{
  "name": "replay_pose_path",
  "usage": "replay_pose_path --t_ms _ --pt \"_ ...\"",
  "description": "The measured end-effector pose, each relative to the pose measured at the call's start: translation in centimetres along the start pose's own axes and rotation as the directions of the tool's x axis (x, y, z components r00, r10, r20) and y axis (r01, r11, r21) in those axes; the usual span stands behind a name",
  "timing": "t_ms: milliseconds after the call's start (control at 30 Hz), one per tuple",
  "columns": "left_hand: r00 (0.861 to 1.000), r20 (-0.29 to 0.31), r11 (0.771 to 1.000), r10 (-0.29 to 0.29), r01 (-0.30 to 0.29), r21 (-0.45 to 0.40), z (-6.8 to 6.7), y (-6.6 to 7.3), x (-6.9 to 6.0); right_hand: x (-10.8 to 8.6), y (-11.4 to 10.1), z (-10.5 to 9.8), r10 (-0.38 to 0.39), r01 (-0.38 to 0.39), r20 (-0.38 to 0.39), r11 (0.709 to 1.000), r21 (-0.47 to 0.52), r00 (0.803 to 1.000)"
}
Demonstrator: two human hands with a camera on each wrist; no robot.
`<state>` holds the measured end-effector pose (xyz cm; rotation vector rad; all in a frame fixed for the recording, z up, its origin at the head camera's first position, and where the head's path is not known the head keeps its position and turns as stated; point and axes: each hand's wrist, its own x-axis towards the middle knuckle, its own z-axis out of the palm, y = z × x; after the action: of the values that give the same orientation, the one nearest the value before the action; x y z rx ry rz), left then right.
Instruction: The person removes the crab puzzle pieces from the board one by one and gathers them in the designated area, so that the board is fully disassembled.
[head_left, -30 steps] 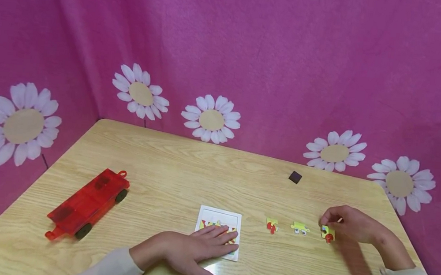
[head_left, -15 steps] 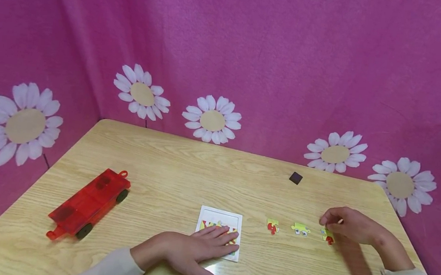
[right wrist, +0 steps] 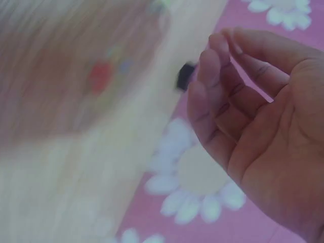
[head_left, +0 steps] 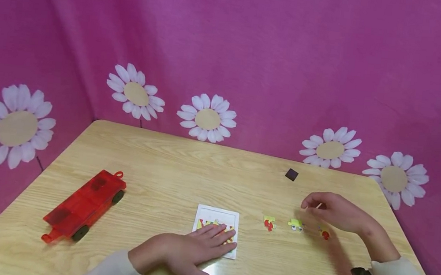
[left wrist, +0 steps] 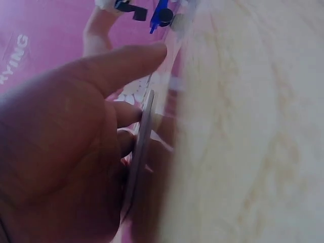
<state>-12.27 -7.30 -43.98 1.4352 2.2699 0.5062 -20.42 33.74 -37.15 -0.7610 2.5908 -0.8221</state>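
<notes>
My left hand (head_left: 191,252) lies with fingers spread on a small white-framed jigsaw puzzle (head_left: 219,211), covering much of its colourful picture. In the left wrist view, those fingers touch the thin puzzle tray (left wrist: 137,162), seen edge-on. To the right lie a yellow-and-red puzzle piece (head_left: 269,223), a yellow piece with eyes (head_left: 295,225) and another yellow-and-red piece (head_left: 325,234), set in a row. My right hand (head_left: 340,214) hovers over the row's right end, fingers loosely curled with nothing between them. The right wrist view shows a blurred piece (right wrist: 101,77) apart from that hand (right wrist: 276,121).
At the left of the wooden table (head_left: 154,166) stands a red toy car base (head_left: 86,204) with black wheels. A small dark square (head_left: 291,174) lies near the back edge. Behind the table hangs a pink curtain (head_left: 266,71) with white flowers.
My right hand has let go of the rightmost puzzle piece, which lies flat now, and has lifted up and left off it. My left hand stays on the puzzle.
</notes>
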Motion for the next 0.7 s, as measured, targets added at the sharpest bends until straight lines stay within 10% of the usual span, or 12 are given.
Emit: replay_pose_path --t_ms 367,700 --pt "0.993 -0.111 0.921 0.032 0.014 0.389 0.3 2.6 -0.7 5.2 -6.4 2.7 -0.14 0.14 0.085 0.99 0.007 0.986" --pt "0.996 -0.079 0.928 -0.052 0.077 0.366 1.2 3.7 -1.0 10.3 -10.4 8.7 -0.284 0.275 0.188 0.959 0.072 0.94"
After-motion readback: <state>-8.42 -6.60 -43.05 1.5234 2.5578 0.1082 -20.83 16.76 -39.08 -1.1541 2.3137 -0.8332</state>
